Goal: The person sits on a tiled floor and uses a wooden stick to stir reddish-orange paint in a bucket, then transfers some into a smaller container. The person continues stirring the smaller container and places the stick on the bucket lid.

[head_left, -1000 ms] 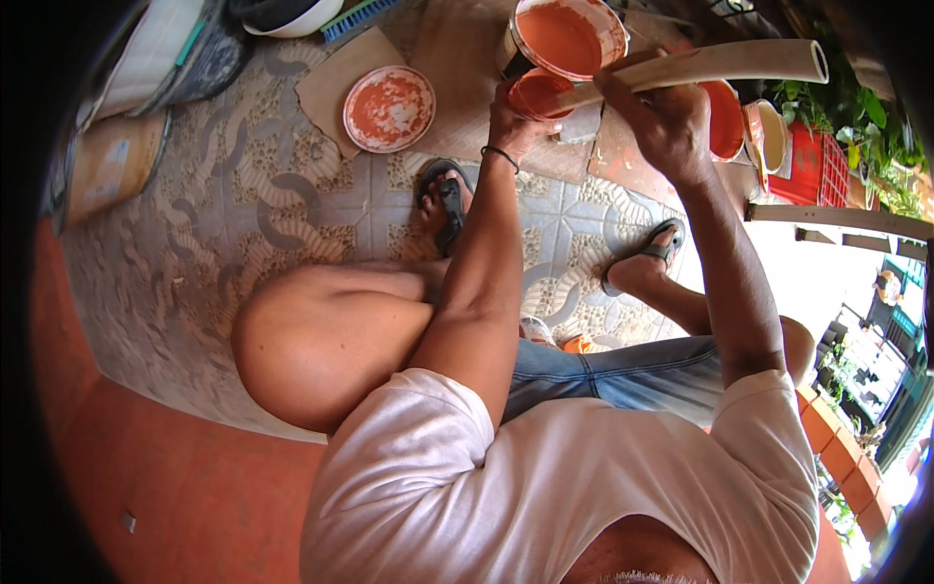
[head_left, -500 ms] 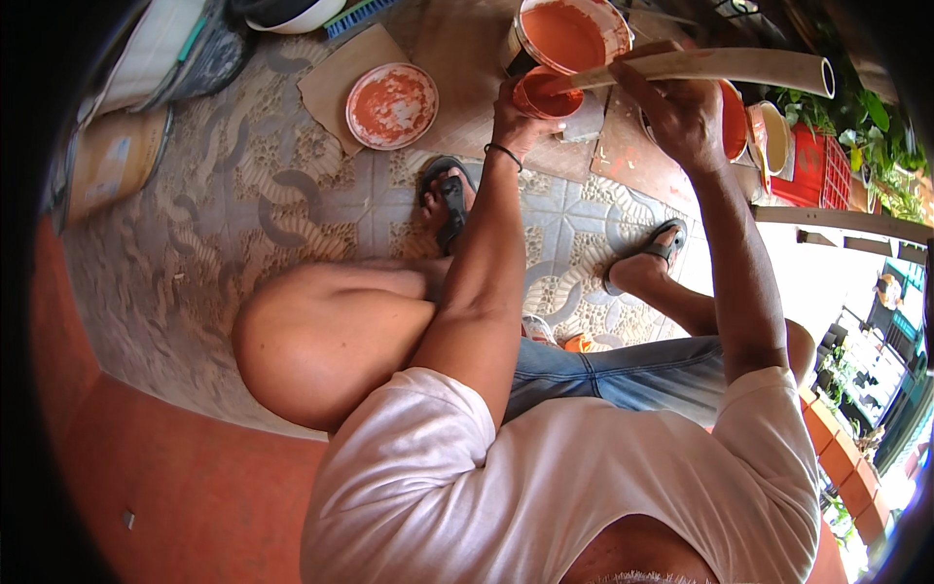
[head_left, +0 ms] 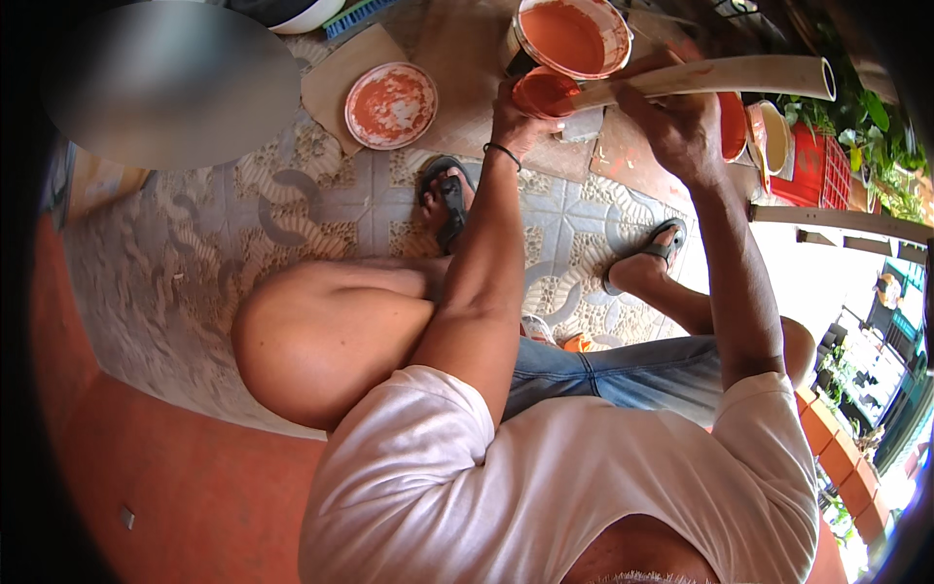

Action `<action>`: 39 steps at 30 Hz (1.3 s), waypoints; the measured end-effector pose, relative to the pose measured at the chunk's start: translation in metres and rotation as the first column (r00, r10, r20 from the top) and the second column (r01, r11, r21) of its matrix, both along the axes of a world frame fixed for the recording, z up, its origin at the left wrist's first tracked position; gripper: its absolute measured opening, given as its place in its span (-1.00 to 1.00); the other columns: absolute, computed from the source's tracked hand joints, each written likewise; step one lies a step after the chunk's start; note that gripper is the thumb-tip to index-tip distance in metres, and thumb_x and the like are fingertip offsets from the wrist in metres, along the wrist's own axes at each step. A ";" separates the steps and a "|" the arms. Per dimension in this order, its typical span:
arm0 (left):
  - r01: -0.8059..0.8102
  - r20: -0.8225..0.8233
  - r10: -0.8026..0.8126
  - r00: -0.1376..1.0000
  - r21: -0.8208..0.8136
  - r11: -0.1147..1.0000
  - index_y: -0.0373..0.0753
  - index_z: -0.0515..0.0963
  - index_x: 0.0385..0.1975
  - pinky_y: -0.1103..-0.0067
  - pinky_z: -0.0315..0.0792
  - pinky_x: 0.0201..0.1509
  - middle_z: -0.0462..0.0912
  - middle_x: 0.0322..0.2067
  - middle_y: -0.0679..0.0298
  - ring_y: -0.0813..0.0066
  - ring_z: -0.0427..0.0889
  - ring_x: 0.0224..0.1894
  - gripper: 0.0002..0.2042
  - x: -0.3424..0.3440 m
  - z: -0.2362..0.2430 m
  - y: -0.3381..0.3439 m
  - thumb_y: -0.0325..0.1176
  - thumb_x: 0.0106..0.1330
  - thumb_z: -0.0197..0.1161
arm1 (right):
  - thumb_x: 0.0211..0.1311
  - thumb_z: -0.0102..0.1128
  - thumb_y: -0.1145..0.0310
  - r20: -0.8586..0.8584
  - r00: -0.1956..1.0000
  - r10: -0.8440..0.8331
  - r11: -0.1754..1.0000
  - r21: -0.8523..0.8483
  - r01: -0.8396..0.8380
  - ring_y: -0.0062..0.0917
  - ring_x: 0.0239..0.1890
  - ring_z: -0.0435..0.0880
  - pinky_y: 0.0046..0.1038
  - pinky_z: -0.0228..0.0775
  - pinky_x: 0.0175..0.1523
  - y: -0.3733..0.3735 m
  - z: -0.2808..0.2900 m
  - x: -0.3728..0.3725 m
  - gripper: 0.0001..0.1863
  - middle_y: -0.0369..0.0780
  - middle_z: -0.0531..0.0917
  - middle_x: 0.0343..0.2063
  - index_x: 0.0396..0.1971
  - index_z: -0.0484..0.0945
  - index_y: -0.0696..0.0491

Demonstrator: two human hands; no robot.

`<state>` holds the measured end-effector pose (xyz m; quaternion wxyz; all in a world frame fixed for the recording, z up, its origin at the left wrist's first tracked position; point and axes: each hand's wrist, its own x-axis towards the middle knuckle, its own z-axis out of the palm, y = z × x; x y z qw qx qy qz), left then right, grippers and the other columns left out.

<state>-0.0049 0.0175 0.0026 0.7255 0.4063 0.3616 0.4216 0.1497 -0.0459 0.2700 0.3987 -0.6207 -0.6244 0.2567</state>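
A small cup of orange paint [head_left: 541,93] is held above the patterned tile floor [head_left: 292,224], just below the large orange paint bucket [head_left: 571,37]. The left hand [head_left: 516,122] is closed around the cup from beneath. A pale tube [head_left: 720,75] lies nearly level with one end over the cup's rim; the right hand [head_left: 681,131] is wrapped around its middle. Whether the tube end touches the paint cannot be determined. A paint-smeared round lid [head_left: 391,104] rests on a cardboard sheet [head_left: 345,73] well to the left. A red crate [head_left: 817,161] stands to the right, beside green plants [head_left: 876,136].
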 end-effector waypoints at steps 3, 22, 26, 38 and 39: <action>-0.005 0.013 0.005 1.000 -0.003 1.000 -0.28 0.61 0.27 0.39 0.69 0.33 0.79 0.14 0.24 0.34 0.78 0.18 -0.16 0.000 0.006 -0.006 -0.75 -0.22 0.62 | 0.43 0.46 0.49 -0.051 0.997 0.065 0.997 -0.030 -0.067 -0.51 -0.07 0.84 -0.42 0.69 0.06 0.007 0.007 0.001 -0.83 -0.19 0.84 -0.10 -0.05 0.77 0.14; 0.044 0.008 -0.044 0.999 0.021 0.999 -0.25 0.53 0.32 0.37 0.71 0.33 0.71 0.20 0.19 0.34 0.73 0.23 -0.11 -0.001 0.002 -0.002 -0.76 -0.21 0.62 | 0.49 0.56 0.34 -0.033 0.982 -0.185 0.961 0.202 0.188 -0.52 -0.09 0.90 -0.44 0.75 0.04 -0.011 -0.008 -0.017 -0.71 -0.20 0.89 -0.19 0.04 0.71 0.15; 0.013 0.039 -0.012 0.999 -0.035 0.999 -0.25 0.63 0.25 0.40 0.71 0.29 0.76 0.15 0.26 0.40 0.75 0.19 -0.18 0.003 0.010 -0.004 -0.75 -0.21 0.61 | 0.48 0.53 0.46 0.088 0.967 -0.238 0.967 0.115 0.227 -0.59 -0.07 0.85 -0.51 0.71 0.04 -0.005 0.000 -0.023 -0.75 -0.23 0.86 -0.12 0.05 0.73 0.16; -0.001 0.033 0.002 0.999 -0.012 1.000 -0.26 0.63 0.27 0.38 0.69 0.33 0.76 0.15 0.25 0.37 0.74 0.22 -0.15 0.004 0.002 -0.004 -0.73 -0.25 0.65 | 0.49 0.54 0.42 0.148 0.958 -0.246 0.969 0.053 0.241 -0.66 -0.15 0.80 -0.57 0.64 -0.02 -0.002 -0.013 -0.002 -0.78 -0.29 0.86 -0.17 0.03 0.76 0.12; 0.032 0.005 -0.032 0.999 0.030 0.999 -0.26 0.60 0.29 0.37 0.69 0.34 0.75 0.17 0.24 0.36 0.73 0.24 -0.13 0.001 -0.003 -0.002 -0.73 -0.24 0.66 | 0.49 0.54 0.41 0.042 0.955 -0.295 0.949 0.125 0.288 -0.68 -0.18 0.80 -0.58 0.63 -0.05 -0.001 -0.012 -0.002 -0.78 -0.29 0.86 -0.19 0.02 0.76 0.12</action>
